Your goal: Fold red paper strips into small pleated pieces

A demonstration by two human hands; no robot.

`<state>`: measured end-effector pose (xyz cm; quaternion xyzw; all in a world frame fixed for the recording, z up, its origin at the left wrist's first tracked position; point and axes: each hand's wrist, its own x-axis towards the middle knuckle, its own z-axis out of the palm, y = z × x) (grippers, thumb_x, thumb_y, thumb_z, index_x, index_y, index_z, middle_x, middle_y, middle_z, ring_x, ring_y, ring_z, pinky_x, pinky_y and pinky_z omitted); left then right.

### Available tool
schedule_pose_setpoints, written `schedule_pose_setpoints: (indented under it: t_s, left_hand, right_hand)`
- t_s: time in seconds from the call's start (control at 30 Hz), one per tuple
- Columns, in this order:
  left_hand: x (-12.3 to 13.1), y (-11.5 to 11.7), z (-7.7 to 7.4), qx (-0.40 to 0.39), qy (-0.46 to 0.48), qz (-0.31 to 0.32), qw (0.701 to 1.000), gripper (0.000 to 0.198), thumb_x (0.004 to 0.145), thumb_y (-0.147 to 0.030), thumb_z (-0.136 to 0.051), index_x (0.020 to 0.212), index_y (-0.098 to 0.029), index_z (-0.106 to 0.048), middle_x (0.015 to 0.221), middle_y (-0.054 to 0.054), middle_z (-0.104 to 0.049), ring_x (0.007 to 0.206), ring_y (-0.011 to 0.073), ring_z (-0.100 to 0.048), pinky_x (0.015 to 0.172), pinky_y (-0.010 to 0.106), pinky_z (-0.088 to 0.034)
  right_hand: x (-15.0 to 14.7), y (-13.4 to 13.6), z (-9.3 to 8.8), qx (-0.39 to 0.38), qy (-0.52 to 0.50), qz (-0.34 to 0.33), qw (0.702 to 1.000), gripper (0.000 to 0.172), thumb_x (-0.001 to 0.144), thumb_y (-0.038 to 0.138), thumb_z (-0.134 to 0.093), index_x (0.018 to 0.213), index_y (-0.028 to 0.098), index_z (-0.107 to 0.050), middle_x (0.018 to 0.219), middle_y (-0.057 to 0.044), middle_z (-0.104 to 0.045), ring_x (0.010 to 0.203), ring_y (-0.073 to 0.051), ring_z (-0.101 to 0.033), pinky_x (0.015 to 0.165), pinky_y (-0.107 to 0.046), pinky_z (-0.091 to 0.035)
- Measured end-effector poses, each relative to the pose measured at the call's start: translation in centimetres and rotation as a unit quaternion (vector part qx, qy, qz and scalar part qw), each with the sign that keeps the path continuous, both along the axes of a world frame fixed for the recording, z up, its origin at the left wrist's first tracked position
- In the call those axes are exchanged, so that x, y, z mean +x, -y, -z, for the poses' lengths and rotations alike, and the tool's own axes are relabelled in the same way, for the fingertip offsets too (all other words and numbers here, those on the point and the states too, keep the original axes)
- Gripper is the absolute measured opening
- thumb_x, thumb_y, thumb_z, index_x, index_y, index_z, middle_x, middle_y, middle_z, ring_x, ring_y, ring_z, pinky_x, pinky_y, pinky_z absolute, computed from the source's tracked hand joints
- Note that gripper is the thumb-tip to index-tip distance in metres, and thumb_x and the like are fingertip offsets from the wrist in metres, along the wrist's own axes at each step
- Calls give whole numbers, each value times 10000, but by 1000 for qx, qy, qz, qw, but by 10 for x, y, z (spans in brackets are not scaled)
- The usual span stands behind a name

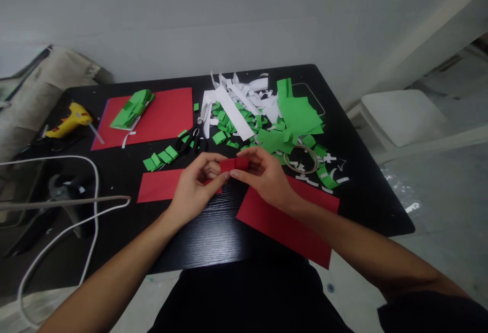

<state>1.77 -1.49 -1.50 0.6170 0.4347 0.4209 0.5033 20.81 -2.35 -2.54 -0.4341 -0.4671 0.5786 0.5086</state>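
Both hands meet above the middle of the black table point(213, 231). My left hand point(196, 185) and my right hand point(263, 173) pinch a small folded red paper piece point(234, 163) between their fingertips, one at each end. Under my right wrist lies a red paper sheet point(282, 221). A smaller red strip point(158, 184) lies flat to the left of my left hand. Black-handled scissors point(192, 140) rest just beyond my hands.
Green and white paper scraps point(263, 114) pile at the back right, with a tape ring point(301, 159) beside them. A red sheet point(163, 114) carrying folded green pieces point(131, 109) lies back left. A yellow glue gun point(70, 118) and a white cable point(91, 190) are at the left.
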Motion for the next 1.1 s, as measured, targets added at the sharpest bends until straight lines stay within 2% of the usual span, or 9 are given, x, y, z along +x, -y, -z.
schedule_pose_setpoints:
  t_s: [0.17, 0.37, 0.43, 0.53, 0.7, 0.87, 1.1]
  left_hand:
    - [-1, 0, -1, -8, -8, -2, 1000, 272, 882, -267, -774, 1121, -203, -662, 729, -24, -679, 676, 125, -674, 669, 234, -566]
    - [-5, 1, -3, 56, -84, -11, 995, 274, 917, -326, -752, 1156, -202, -703, 959, 52, -788, 878, 182, -764, 858, 313, -625]
    - [-6, 1, -3, 66, -95, -10, 993, 243, 913, -339, -758, 1110, -201, -725, 945, 52, -796, 864, 185, -767, 851, 314, -628]
    - [-5, 1, -2, 55, -79, -17, 995, 202, 907, -331, -767, 1049, -193, -731, 879, 45, -796, 790, 173, -757, 783, 291, -624]
    - [-5, 0, -3, 21, -42, -18, 999, 267, 893, -322, -784, 1112, -188, -714, 770, 21, -777, 689, 156, -728, 680, 261, -597]
    - [-6, 1, -2, 17, -43, -15, 999, 266, 902, -336, -773, 1125, -198, -726, 799, 22, -787, 721, 162, -743, 699, 267, -604]
    - [-5, 2, -3, 40, -70, -26, 996, 182, 900, -358, -772, 989, -201, -749, 897, 46, -810, 800, 177, -769, 772, 284, -630]
  right_hand:
    - [1, 1, -1, 18, 24, 1, 1000, 302, 773, 307, -877, 995, 222, -690, 992, -31, -771, 954, -196, -743, 919, -368, -605]
    - [2, 2, -7, 54, 76, -34, 995, 133, 844, 260, -804, 970, 223, -781, 955, -28, -793, 899, -195, -735, 872, -372, -592]
    - [2, 2, -6, 49, 78, -43, 995, 138, 845, 268, -803, 972, 219, -784, 943, -27, -795, 886, -195, -738, 867, -376, -600]
    - [1, 2, -5, 26, 46, -18, 998, 218, 806, 286, -845, 995, 222, -756, 976, -28, -795, 906, -196, -752, 880, -375, -623]
    - [1, 2, -4, 4, -10, 25, 1000, 391, 731, 353, -923, 1023, 227, -697, 965, -35, -797, 913, -199, -772, 904, -380, -647]
    - [1, 0, -4, 0, -2, 23, 1000, 412, 704, 430, -936, 968, 212, -707, 932, -46, -802, 891, -212, -779, 897, -407, -655]
    - [2, 0, -1, 2, 18, 21, 1000, 359, 701, 419, -939, 918, 219, -735, 892, -31, -799, 860, -215, -781, 879, -416, -662]
